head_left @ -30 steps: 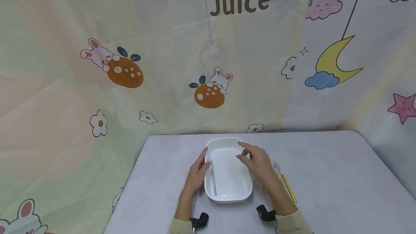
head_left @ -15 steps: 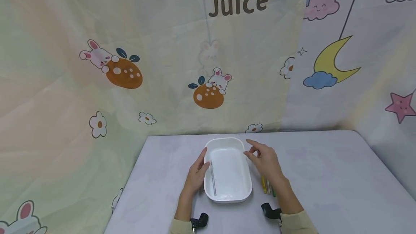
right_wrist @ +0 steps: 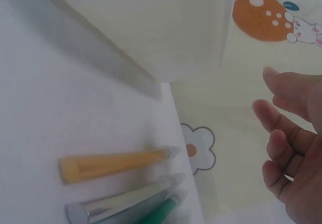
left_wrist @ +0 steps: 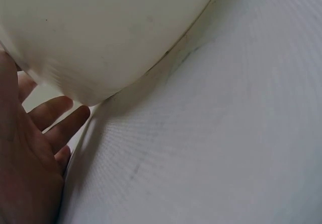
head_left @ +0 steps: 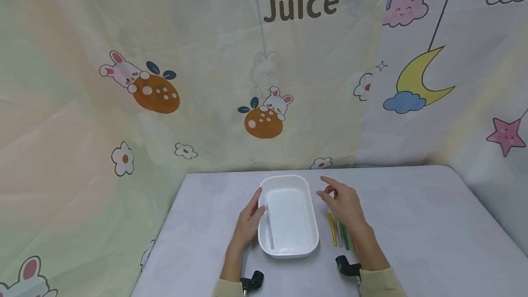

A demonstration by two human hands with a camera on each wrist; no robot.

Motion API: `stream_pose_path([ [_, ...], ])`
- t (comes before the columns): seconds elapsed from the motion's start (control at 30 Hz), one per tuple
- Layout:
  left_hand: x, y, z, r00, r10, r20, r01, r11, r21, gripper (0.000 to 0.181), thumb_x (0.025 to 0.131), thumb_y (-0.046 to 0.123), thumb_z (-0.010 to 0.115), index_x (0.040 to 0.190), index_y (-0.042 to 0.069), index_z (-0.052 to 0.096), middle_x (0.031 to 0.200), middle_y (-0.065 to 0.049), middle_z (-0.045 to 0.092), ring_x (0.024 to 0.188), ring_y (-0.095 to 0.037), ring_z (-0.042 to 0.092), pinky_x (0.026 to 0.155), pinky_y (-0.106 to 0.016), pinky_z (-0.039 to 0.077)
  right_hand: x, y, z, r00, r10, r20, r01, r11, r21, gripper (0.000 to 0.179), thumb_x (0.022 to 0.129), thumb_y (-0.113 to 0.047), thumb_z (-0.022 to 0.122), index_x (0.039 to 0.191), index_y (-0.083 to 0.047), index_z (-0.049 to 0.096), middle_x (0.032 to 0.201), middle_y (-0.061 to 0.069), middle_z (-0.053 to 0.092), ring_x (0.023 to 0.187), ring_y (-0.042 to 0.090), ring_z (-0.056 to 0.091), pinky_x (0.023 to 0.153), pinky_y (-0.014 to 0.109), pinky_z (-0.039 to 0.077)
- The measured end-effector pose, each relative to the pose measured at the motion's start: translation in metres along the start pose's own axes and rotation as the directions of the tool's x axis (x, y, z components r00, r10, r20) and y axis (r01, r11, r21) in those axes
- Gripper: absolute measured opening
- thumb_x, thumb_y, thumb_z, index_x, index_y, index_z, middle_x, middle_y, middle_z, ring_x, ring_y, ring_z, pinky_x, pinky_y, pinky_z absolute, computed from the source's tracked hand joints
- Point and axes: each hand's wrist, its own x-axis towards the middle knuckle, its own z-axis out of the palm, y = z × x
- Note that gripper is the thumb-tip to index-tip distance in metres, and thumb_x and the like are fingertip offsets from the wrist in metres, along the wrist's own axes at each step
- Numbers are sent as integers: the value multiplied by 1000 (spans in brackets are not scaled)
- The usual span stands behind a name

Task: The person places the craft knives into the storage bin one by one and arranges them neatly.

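A white rectangular tray [head_left: 294, 223] lies on the table, with a slim silver pen-like tool [head_left: 270, 229] inside along its left side. My left hand [head_left: 247, 221] holds the tray's left edge, thumb at the rim and fingers against the outer wall; the left wrist view shows fingertips touching the tray's outside [left_wrist: 100, 38]. Right of the tray, my right hand [head_left: 342, 205] hovers with loosely bent fingers and nothing between them. Below it lie similar slim tools with clear tips: yellow [right_wrist: 115, 164], silver [right_wrist: 126, 201] and green [right_wrist: 158, 214]. Another yellowish one is mostly hidden by the right wrist.
A white cloth covers the table [head_left: 429, 228]. Behind it hangs a printed curtain [head_left: 214, 81] with rabbits, flowers and a moon. Black camera mounts [head_left: 347, 267] sit on both wrists.
My right hand has moved right, from over the tray's right rim to beside it, uncovering the yellow, silver and green tools. The left hand and the tray stay nearly still.
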Motion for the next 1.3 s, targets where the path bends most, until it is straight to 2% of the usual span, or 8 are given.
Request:
stream_pose_path([
  [0.33,1,-2,0,1000,2,5,-2,1000,3,54,108,24,56,159,36,42,165,13,39,155,-17,36,129,-46,29,1,7,-1,995,99,23,-99,995,-14,54,94,-26,79,144,-16,63,95,4,72,76,18,51,57,22,41],
  [0.57,-2,-4,-1,1000,-14,10,14,1000,-6,55,107,23,56,159,37,42,165,13,39,155,-18,36,129,-47,29,-3,7,-2,985,149,91,-148,989,-25,53,93,-26,79,142,-13,64,95,5,71,81,21,52,63,27,43],
  [0.77,-4,-6,-3,1000,-14,-5,14,1000,-8,55,107,23,57,158,37,43,165,11,40,155,-19,38,128,-48,29,-3,6,-1,979,165,123,-162,986,-35,52,94,-25,79,142,-12,64,96,5,71,81,20,53,64,28,43],
  [1.03,-2,-6,-2,1000,-7,7,7,1000,-17,54,107,24,57,158,38,43,165,12,40,155,-18,37,128,-48,28,-4,9,0,969,190,158,-182,981,-60,51,93,-22,79,140,-10,65,98,7,72,79,20,55,62,27,46],
  [1.3,0,-4,1,1000,15,4,-15,1000,-5,55,108,24,56,159,34,42,165,12,39,155,-18,36,128,-46,30,-3,14,1,965,193,177,-180,980,-88,49,93,-22,79,139,-10,67,102,9,74,74,19,57,59,27,47],
])
